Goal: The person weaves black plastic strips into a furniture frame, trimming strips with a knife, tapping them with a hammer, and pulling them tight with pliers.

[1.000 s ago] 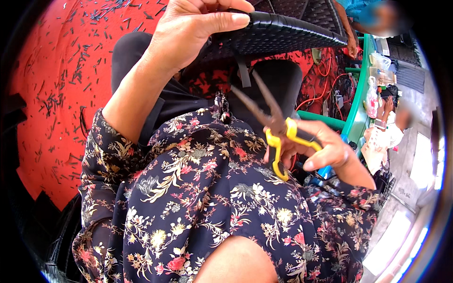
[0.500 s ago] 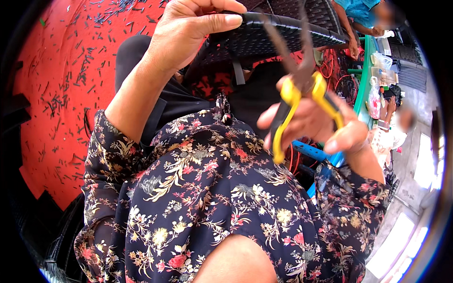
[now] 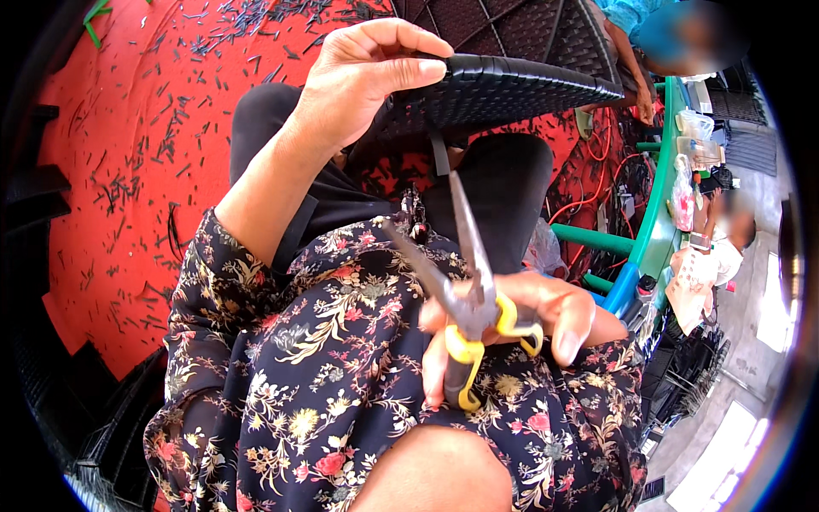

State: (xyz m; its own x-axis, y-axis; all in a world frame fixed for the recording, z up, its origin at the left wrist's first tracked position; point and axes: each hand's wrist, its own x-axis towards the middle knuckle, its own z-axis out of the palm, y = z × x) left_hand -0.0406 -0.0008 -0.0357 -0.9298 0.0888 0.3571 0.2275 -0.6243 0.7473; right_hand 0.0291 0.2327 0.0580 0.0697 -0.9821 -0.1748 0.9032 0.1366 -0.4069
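Note:
My left hand (image 3: 363, 85) grips the near edge of a black woven plastic panel (image 3: 503, 85) held up over my lap, thumb on top. A short black strip (image 3: 438, 154) hangs down from the panel's underside. My right hand (image 3: 529, 328) holds yellow-handled scissors (image 3: 465, 290) above my floral dress, fingers through the handles. The blades are spread apart and point up toward the hanging strip, their tips a little below it.
The red floor (image 3: 128, 171) at the left is strewn with several small black offcuts. Black woven pieces (image 3: 51, 179) lie along its left edge. At the right stands a green table (image 3: 657, 213) with bottles and bags; other people sit beyond it.
My right hand with the scissors rose toward the panel, then dropped back to my lap and moved left. The blades now point up under the strip. My left hand kept its hold.

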